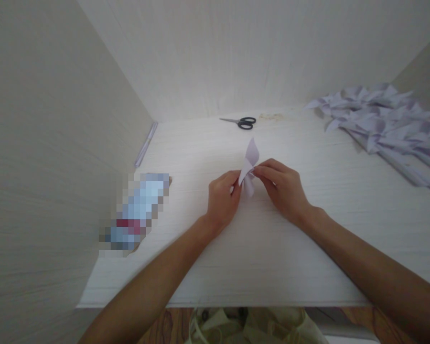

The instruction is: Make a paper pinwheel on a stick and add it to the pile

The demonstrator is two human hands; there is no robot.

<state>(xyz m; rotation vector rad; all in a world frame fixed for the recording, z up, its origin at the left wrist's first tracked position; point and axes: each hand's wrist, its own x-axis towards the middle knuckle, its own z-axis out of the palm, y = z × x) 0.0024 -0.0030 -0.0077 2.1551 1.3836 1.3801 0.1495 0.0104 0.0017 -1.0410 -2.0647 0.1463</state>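
Over the middle of the white table [258, 248], both hands pinched a small folded paper piece [250, 167]: the left hand [222, 200] closed on its lower edge, the right hand [283, 188] on its side. Black scissors [241, 123] lay well beyond, near the back wall; a pile of folded papers [383, 124] sat far right.
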